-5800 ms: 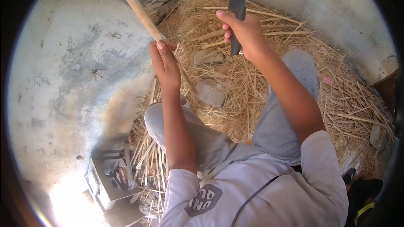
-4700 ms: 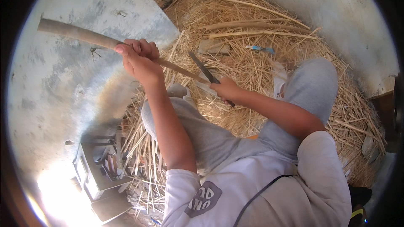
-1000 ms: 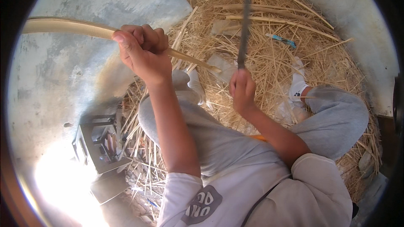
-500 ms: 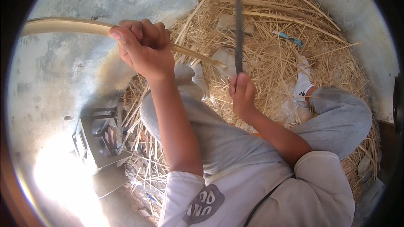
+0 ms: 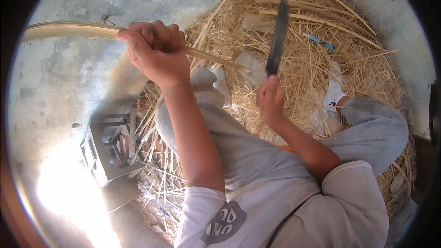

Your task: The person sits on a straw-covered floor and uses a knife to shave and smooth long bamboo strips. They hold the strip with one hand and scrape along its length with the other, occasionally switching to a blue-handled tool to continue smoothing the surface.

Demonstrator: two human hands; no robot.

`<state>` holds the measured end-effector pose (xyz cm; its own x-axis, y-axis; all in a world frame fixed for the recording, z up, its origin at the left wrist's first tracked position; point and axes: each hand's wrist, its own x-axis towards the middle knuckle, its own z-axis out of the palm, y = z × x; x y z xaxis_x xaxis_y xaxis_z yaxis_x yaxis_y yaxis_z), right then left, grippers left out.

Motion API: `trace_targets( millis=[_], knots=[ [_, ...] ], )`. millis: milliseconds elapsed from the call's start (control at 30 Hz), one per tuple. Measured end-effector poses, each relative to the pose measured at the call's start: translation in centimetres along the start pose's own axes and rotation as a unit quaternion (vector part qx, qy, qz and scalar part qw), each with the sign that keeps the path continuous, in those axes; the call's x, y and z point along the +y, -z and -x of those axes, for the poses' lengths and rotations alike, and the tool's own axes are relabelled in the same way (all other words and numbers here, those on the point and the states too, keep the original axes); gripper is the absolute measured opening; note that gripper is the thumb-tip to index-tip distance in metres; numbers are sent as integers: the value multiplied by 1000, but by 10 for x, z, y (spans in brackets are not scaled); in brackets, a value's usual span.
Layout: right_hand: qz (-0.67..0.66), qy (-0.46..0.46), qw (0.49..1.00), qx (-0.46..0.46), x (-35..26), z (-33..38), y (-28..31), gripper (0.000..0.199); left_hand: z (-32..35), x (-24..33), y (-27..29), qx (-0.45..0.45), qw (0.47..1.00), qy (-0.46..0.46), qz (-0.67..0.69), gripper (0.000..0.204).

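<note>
Pale wood is forming the long strip point(image 5: 85, 30), which the left hand point(image 5: 158, 55) is holding between its two ends, the fingers wrapping tightly around it and the thumb pointing toward 9 o'clock. The strip is bending slightly; its long axis is running from about 9 o'clock to a thin free end, just past 3 o'clock from this hand. The right hand point(image 5: 271, 98) is gripping a black knife point(image 5: 278, 39), its fingers closing together around the handle, the blade pointing between 12 and 1 o'clock. From these right fingers, the free end is lying near 11 o'clock, close to the blade but apart from it; the right hand is sitting nearer to this end. A grey block point(image 5: 250, 59) is resting under it among straw point(image 5: 303, 73); whether they are touching, I cannot surely tell from above.
</note>
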<state>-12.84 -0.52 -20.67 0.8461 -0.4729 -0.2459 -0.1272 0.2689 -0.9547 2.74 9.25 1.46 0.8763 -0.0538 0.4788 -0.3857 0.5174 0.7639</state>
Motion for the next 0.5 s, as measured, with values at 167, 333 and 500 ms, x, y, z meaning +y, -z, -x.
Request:
trace_targets(
  millis=[167,333,500],
  knots=[
    [156,-179,968,-84,10,-4,-1,53,-1,0,-1,-45,999,13,2,55],
    [-66,10,997,34,-52,-12,8,59,2,4,6,-25,1000,-4,-11,56],
    [71,-111,988,-80,25,-4,-5,59,-5,2,0,4,1000,15,15,56]
  ],
)
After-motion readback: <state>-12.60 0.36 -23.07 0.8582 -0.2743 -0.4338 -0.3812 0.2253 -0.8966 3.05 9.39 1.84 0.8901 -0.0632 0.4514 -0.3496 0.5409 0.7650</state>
